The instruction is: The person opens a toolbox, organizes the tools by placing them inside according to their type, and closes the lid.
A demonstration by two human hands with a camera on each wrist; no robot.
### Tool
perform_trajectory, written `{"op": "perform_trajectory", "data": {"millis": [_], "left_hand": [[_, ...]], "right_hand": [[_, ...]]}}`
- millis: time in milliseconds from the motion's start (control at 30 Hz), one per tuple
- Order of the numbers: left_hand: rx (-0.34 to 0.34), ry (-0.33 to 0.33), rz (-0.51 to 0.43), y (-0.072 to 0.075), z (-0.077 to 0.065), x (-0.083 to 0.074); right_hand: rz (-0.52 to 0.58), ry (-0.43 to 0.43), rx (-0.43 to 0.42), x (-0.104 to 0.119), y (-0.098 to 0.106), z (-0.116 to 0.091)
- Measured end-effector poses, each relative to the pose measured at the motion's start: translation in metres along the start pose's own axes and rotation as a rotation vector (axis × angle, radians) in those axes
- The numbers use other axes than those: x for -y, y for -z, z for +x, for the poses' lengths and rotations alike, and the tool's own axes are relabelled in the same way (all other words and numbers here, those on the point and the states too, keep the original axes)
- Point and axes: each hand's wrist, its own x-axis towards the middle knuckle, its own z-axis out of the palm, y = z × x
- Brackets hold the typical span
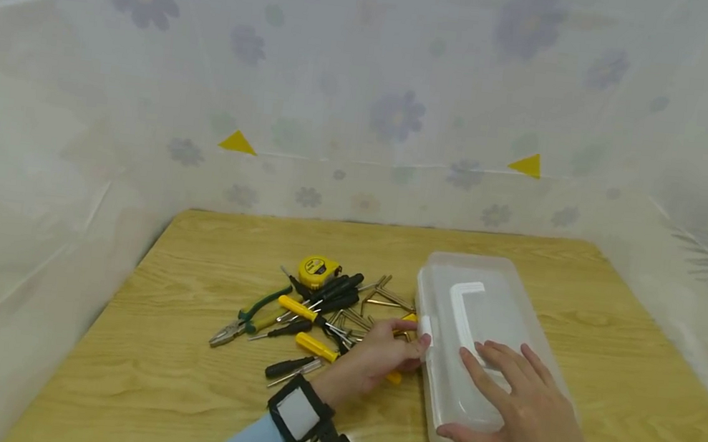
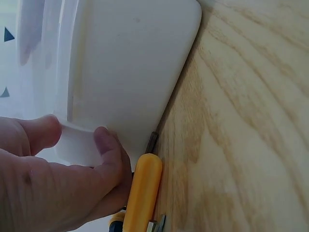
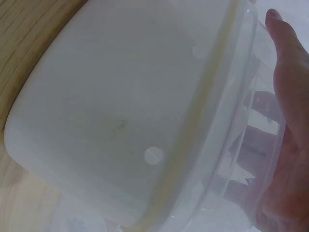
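Observation:
A translucent white plastic storage box (image 1: pixel 482 299) with a lid and a folded white handle (image 1: pixel 462 312) stands on the right part of the table, its lid down. At the box's left side my left hand (image 1: pixel 384 350) pinches the white latch (image 2: pixel 79 128) between thumb and fingers. My right hand (image 1: pixel 522 404) lies on the lid near its front right corner, fingers spread. Through the clear lid its fingers show in the right wrist view. Close under the left hand lies a yellow-handled screwdriver (image 2: pixel 145 186).
Left of the box is a pile of tools: a yellow tape measure (image 1: pixel 318 272), green-handled pliers (image 1: pixel 227 333), black-handled screwdrivers (image 1: pixel 289 368) and several brass-coloured hex keys (image 1: pixel 393 297). A flowered plastic sheet (image 1: pixel 366 107) hangs around the wooden table (image 1: pixel 150 372).

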Motion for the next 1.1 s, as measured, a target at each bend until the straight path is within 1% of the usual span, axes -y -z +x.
{"op": "perform_trajectory", "data": {"millis": [133, 300, 400, 500, 567, 633, 700, 800, 867, 933, 1000, 1100], "left_hand": [[-0.009, -0.004, -0.005, 0.0, -0.001, 0.001], [-0.008, -0.023, -0.017, 0.002, -0.001, 0.003], [-0.001, -0.02, -0.021, 0.002, -0.002, 0.004], [-0.024, -0.024, -0.011, 0.002, -0.004, 0.001], [-0.032, -0.041, 0.006, 0.002, -0.005, -0.002], [-0.045, -0.075, 0.056, 0.003, -0.008, -0.007], [-0.04, -0.104, 0.126, 0.004, -0.009, -0.009], [-0.048, -0.14, 0.257, 0.006, -0.012, -0.011], [-0.048, -0.158, 0.32, 0.008, -0.011, -0.011], [-0.047, -0.178, 0.365, 0.009, -0.012, -0.013], [-0.043, -0.217, 0.388, 0.01, -0.01, -0.013], [-0.05, -0.273, 0.45, 0.013, -0.008, -0.013]], "right_hand": [[0.003, 0.022, -0.039, 0.0, -0.002, 0.0], [0.006, 0.037, -0.048, 0.0, -0.004, 0.0], [0.011, 0.034, -0.041, 0.0, -0.003, -0.001], [0.01, 0.013, -0.015, 0.001, -0.002, -0.001], [0.008, -0.011, 0.015, 0.001, 0.0, -0.001], [0.004, -0.03, 0.045, 0.0, 0.001, -0.001], [0.001, -0.043, 0.064, 0.0, 0.002, -0.002], [0.0, -0.042, 0.066, 0.0, 0.002, -0.002], [0.0, -0.038, 0.053, 0.0, 0.002, -0.001], [0.0, -0.034, 0.04, 0.001, 0.002, -0.001], [0.0, -0.035, 0.035, 0.001, 0.002, -0.001], [0.0, -0.045, 0.052, 0.001, 0.004, -0.001]]}}
